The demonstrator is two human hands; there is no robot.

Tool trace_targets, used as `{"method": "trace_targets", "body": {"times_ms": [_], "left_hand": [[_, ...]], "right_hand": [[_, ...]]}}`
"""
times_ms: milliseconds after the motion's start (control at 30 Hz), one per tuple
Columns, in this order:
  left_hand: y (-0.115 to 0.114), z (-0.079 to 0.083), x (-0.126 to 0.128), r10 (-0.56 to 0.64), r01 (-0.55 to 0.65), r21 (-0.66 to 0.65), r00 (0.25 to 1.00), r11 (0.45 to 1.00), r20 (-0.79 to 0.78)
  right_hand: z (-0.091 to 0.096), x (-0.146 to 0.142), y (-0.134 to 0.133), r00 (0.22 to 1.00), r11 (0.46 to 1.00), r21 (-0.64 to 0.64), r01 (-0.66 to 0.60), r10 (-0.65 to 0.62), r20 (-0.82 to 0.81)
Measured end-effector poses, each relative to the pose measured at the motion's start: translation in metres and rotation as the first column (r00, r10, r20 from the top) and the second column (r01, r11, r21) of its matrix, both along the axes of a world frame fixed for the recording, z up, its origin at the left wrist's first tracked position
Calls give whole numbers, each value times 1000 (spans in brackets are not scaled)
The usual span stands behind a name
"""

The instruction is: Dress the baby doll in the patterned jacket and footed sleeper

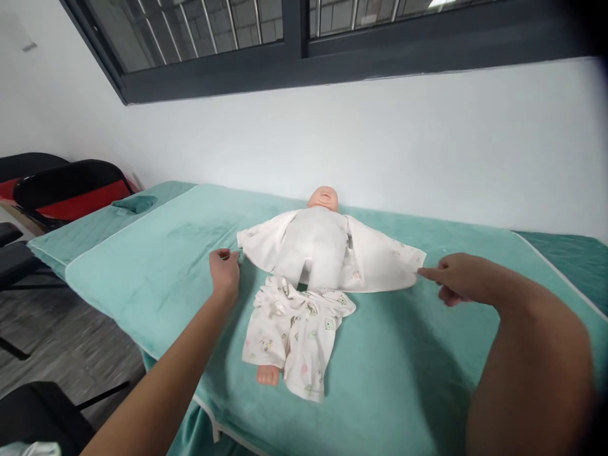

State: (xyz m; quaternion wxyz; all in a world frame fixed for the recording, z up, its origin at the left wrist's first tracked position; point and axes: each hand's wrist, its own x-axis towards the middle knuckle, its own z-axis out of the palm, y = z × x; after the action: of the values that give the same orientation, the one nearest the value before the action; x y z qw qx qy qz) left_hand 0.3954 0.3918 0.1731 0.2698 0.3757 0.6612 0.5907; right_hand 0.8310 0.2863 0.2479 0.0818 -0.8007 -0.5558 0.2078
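A baby doll lies on its back, its head toward the wall. Its torso and upper legs look white. A white printed baby shirt is spread out beneath and beside it, with both sleeves stretched sideways. Printed baby pants cover the lower legs, and one foot sticks out of a leg opening. My left hand is closed, fingers curled, just beside the left sleeve end; whether it holds any cloth is hidden. At the other sleeve's end, my right hand touches the edge with its outstretched index finger, the other fingers bent.
A green padded cover lies over the table, which stands against a white wall. Above is a dark-framed window. Black and red chairs stand at the left, and a dark seat is at the lower left.
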Motion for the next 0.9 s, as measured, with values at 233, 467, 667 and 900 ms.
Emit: {"method": "trace_targets", "body": {"times_ms": [233, 467, 667, 900], "left_hand": [[-54, 3, 22, -638, 650, -68, 757, 757, 141], [-77, 33, 10, -871, 857, -172, 490, 487, -24], [-90, 51, 1, -942, 883, -329, 321, 334, -96], [-93, 40, 2, -826, 792, -359, 299, 494, -478]], "right_hand": [[17, -93, 1, 813, 835, 165, -524, 549, -195], [6, -146, 1, 596, 683, 283, -673, 728, -340], [-1, -147, 7, 597, 702, 299, -647, 710, -374], [-5, -155, 7, 615, 688, 306, -658, 726, -309]]}}
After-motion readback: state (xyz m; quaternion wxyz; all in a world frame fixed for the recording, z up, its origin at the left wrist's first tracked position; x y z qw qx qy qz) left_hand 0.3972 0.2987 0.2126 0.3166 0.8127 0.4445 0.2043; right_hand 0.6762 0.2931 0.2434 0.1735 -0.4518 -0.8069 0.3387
